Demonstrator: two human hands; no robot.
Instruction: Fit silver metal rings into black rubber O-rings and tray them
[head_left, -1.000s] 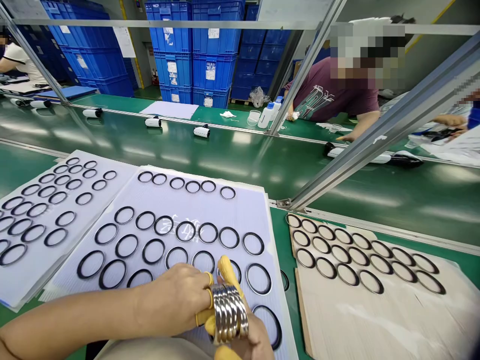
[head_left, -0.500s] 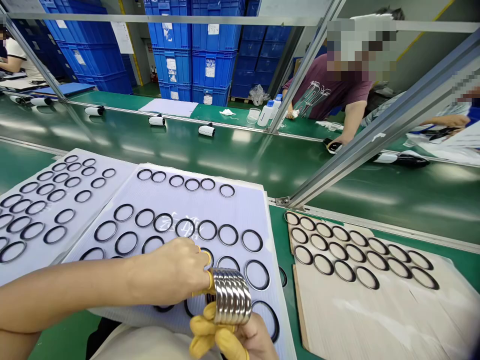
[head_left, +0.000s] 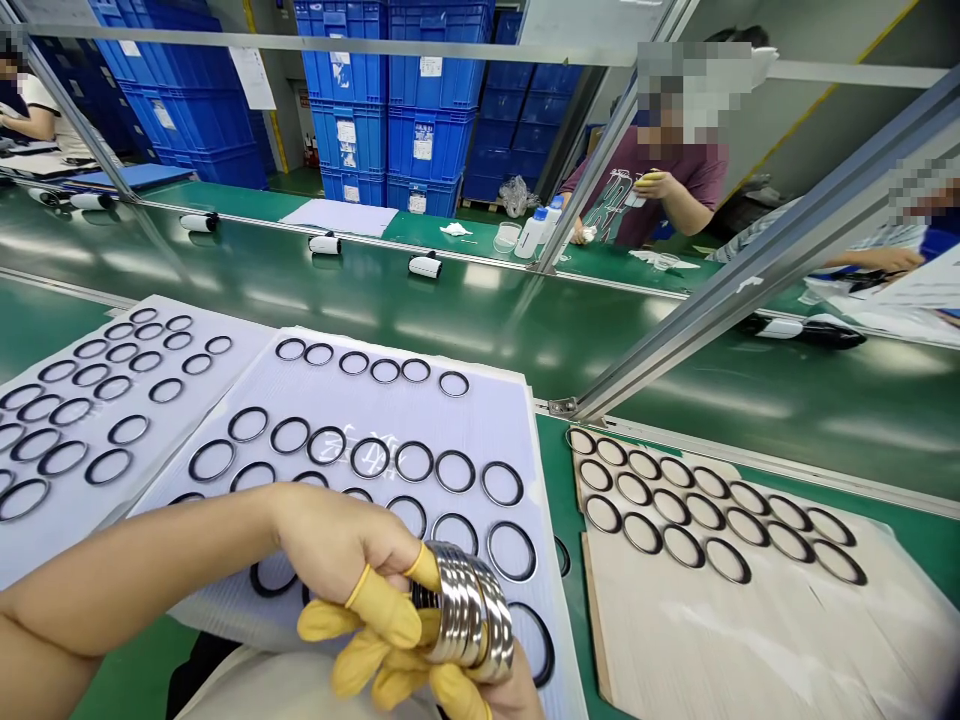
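Observation:
A stack of several shiny metal rings [head_left: 465, 610] is held sideways between my hands in front of my lap. My left hand [head_left: 337, 555], with yellow finger cots, grips the near left end of the stack by thumb and fingers. Underneath, my right hand [head_left: 514, 685], its fingers also in yellow cots, curls around the rings. A slight gap splits the stack toward its right end. Below the hands lies a white sheet [head_left: 495, 415] bearing rows of black-edged rings [head_left: 512, 550]; my left arm covers some of them.
Another ring-covered white sheet [head_left: 176, 410] lies at left, and a pale board [head_left: 720, 640] with rings at right. A metal frame post [head_left: 637, 330] slants up at right. Beyond runs a green conveyor [head_left: 360, 300] carrying black-and-white parts. Across it, a person in a maroon shirt [head_left: 701, 175] works.
My left hand has turned, its thumb and fingers now showing at the stack. The rings have tilted and parted slightly. Across the belt, the person's hand has lifted, and the parts have shifted right.

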